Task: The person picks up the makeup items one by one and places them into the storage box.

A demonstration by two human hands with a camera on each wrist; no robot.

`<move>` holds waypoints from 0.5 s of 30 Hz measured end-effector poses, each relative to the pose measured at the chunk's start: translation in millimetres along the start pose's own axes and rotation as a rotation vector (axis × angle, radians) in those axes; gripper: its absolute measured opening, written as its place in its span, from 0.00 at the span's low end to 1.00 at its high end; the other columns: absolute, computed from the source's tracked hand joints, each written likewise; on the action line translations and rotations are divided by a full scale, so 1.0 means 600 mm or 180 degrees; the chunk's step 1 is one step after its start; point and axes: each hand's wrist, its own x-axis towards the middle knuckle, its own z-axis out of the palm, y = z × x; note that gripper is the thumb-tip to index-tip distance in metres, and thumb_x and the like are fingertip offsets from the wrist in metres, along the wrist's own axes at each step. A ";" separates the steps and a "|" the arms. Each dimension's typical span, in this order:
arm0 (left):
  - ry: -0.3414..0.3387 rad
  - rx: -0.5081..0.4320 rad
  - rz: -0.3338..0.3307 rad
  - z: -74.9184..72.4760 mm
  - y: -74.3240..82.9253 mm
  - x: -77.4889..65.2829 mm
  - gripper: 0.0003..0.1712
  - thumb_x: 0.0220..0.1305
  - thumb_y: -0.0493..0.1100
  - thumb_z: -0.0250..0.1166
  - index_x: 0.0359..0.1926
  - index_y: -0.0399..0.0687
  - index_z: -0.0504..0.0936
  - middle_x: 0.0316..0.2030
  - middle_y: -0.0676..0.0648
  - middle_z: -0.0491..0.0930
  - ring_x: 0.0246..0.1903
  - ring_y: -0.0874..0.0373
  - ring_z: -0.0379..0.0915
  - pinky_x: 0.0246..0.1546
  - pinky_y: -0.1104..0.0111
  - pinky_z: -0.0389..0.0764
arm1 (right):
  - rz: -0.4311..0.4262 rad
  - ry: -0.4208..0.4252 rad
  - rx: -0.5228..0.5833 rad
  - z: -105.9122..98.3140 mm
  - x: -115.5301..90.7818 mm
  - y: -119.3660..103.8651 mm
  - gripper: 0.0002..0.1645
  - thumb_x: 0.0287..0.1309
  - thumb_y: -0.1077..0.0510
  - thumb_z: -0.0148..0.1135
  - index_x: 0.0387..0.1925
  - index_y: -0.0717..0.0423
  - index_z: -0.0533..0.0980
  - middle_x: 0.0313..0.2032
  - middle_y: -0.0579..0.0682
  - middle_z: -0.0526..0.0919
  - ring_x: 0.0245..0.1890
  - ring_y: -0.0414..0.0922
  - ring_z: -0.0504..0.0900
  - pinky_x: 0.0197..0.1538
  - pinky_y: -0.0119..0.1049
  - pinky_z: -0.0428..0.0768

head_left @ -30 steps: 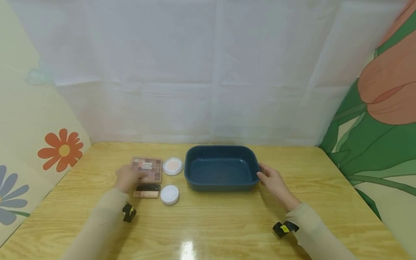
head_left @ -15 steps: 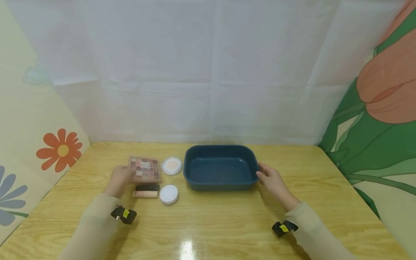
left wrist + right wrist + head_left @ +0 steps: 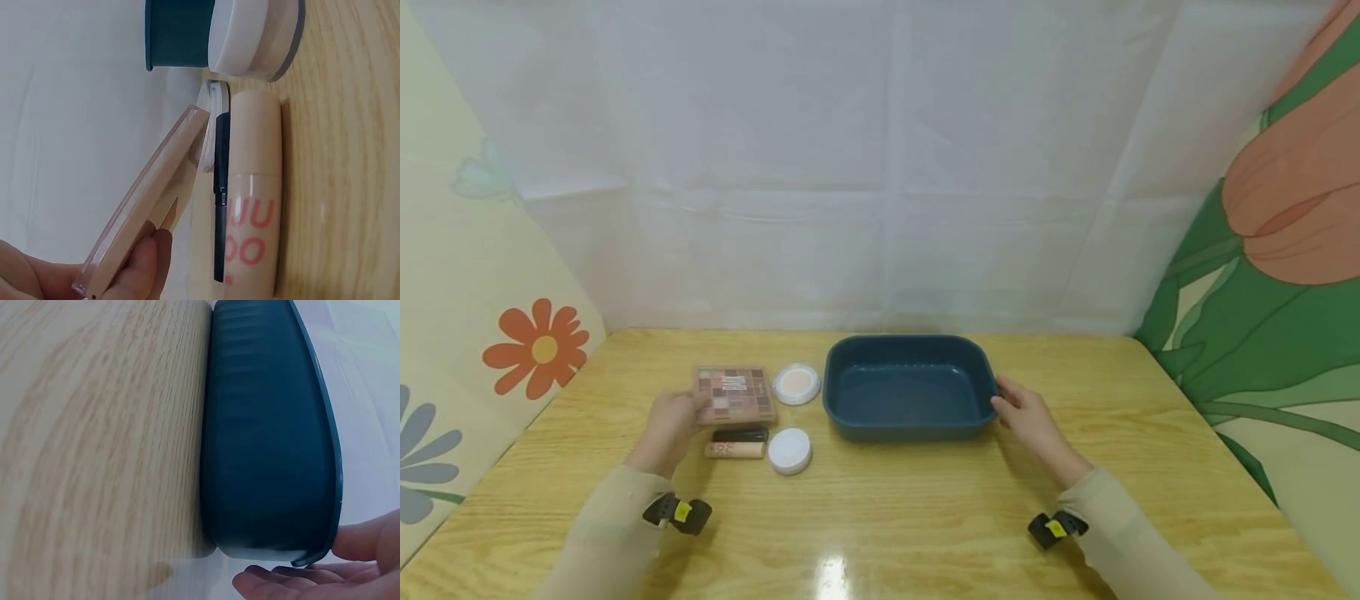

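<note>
My left hand [image 3: 666, 425] pinches the left edge of an eyeshadow palette [image 3: 735, 396], thumb on one face and fingers under the other. In the left wrist view the palette [image 3: 144, 194] slants, its held end raised off the table and its far end lower, near a round compact [image 3: 797, 383]. My right hand [image 3: 1033, 425] grips the right end of a dark blue rectangular basin [image 3: 910, 433] at its rim. Seen from the right wrist, the thumb is at the rim [image 3: 340, 481] and the fingers are below it.
In front of the palette lie a peach tube with red lettering [image 3: 253, 187] and a slim black tube [image 3: 220, 194]. A white round jar [image 3: 790, 451] stands right of them. A white cloth [image 3: 880, 167] hangs behind the wooden table [image 3: 925, 525].
My left hand has drawn back leftward from over the palette to its left edge and lifted that side. The palette has shifted slightly left. The right hand and basin have stayed put.
</note>
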 end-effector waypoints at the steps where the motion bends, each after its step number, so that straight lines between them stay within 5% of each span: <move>1: -0.0006 -0.0015 0.0005 0.000 0.000 -0.002 0.27 0.75 0.35 0.38 0.65 0.15 0.53 0.55 0.31 0.68 0.33 0.73 0.69 0.34 0.83 0.75 | -0.0002 0.0010 -0.0002 0.000 0.000 0.000 0.31 0.73 0.68 0.41 0.71 0.76 0.45 0.68 0.74 0.51 0.68 0.65 0.55 0.62 0.57 0.68; 8: -0.0093 -0.0305 0.0046 0.002 0.007 -0.009 0.27 0.75 0.34 0.39 0.65 0.13 0.50 0.55 0.28 0.66 0.31 0.74 0.70 0.36 0.81 0.77 | 0.0036 0.0035 0.0004 -0.003 -0.001 0.000 0.31 0.74 0.67 0.40 0.71 0.75 0.45 0.69 0.74 0.52 0.68 0.66 0.56 0.62 0.58 0.68; 15: -0.0248 -0.0169 0.0042 -0.004 0.009 -0.020 0.27 0.76 0.35 0.39 0.67 0.15 0.50 0.61 0.25 0.62 0.35 0.73 0.71 0.41 0.79 0.78 | 0.0008 0.0018 0.0004 -0.001 -0.001 -0.003 0.31 0.73 0.67 0.41 0.71 0.75 0.47 0.69 0.74 0.52 0.68 0.65 0.57 0.61 0.56 0.70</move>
